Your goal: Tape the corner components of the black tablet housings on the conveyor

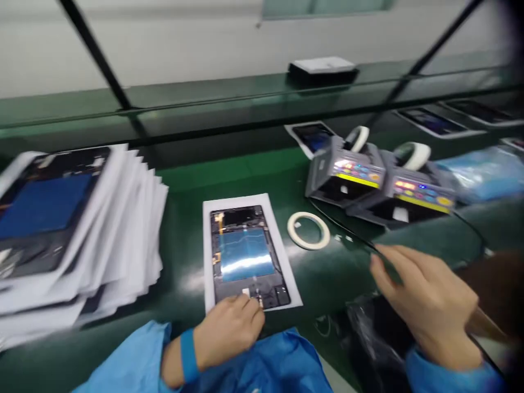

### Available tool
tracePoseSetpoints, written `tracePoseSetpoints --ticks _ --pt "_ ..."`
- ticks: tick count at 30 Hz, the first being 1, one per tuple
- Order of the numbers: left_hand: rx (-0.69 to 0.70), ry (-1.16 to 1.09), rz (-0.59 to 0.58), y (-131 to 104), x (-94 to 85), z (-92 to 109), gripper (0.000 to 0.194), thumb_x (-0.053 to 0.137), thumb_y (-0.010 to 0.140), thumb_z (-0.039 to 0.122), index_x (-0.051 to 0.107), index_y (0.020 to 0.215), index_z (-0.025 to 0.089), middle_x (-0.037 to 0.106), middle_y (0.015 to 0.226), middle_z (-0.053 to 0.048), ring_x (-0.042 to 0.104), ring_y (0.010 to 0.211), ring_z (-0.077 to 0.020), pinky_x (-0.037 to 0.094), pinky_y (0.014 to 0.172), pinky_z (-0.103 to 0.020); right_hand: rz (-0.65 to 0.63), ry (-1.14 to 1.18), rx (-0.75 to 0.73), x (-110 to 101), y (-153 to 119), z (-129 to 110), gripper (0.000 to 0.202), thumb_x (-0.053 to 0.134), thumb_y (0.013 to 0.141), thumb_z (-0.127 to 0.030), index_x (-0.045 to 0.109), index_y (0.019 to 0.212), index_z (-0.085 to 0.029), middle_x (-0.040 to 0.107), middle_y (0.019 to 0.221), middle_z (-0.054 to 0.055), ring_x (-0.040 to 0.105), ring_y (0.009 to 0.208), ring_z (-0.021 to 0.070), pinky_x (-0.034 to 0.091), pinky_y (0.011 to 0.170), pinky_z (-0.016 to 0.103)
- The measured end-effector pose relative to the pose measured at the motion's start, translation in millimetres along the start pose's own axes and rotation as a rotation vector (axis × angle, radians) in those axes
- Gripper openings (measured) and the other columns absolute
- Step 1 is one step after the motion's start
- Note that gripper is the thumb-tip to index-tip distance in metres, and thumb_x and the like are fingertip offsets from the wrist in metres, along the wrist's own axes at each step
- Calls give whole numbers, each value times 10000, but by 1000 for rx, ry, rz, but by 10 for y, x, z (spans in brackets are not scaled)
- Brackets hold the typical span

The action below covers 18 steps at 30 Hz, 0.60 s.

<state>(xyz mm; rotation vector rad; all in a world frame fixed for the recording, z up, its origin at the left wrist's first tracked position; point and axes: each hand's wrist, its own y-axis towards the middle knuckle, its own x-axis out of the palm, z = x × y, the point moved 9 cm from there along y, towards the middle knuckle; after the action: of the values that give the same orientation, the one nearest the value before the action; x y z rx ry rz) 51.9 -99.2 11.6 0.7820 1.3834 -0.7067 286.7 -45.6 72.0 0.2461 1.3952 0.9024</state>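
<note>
An opened tablet-like device (249,292) with a shiny blue panel (245,254) lies on a white sheet (283,240). My left hand (233,327), with a blue band at the wrist, rests at its lower edge; the fingers are curled and their tips hidden, so any held item is unclear. At the right, my right hand (426,300) is raised over the bench with thumb and forefinger close together, by a thin black cable (347,230). Whatever is between those fingers is too blurred to name. A roll of pale tape (292,229) lies flat right of the device.
At the left stands a tall pile of white sheets (139,229) with similar devices between them. Two grey machines (356,177) with lit displays and tape rolls stand at the right. Behind them are more devices on sheets and a blue plastic-wrapped bundle (487,172). Black plastic (368,333) lies near my right hand.
</note>
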Motion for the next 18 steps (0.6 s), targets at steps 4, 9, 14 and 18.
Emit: tracePoseSetpoints --ticks 4,9,14,18 --pt "33 -33 27 3 -44 -57 120 511 941 43 587 967 132 670 874 -52 638 744 -191 555 650 -298 -7 -183 105 223 -9 494 465 571 942 -284 519 1400 -224 712 1038 108 650 815 240 495 703 333" --pt "6 -26 114 37 -146 -48 270 350 964 1 589 1039 101 671 856 -59 647 719 -190 538 628 -297 32 -202 115 680 244 551 310 590 930 -293 609 1220 -187 701 1074 84 621 852 217 433 748 351" --pt "-3 -59 160 59 -186 -82 315 300 979 10 601 994 101 665 836 -57 635 691 -181 532 620 -300 31 -186 112 985 581 536 279 570 938 -296 630 1198 -216 702 1083 87 586 950 265 370 847 451" --pt "-21 -79 157 40 -156 -76 258 353 968 42 601 950 111 639 799 -55 606 654 -183 517 586 -309 23 -89 62 1042 628 620 237 539 966 -308 649 1161 -229 683 1026 94 524 937 270 329 856 484"
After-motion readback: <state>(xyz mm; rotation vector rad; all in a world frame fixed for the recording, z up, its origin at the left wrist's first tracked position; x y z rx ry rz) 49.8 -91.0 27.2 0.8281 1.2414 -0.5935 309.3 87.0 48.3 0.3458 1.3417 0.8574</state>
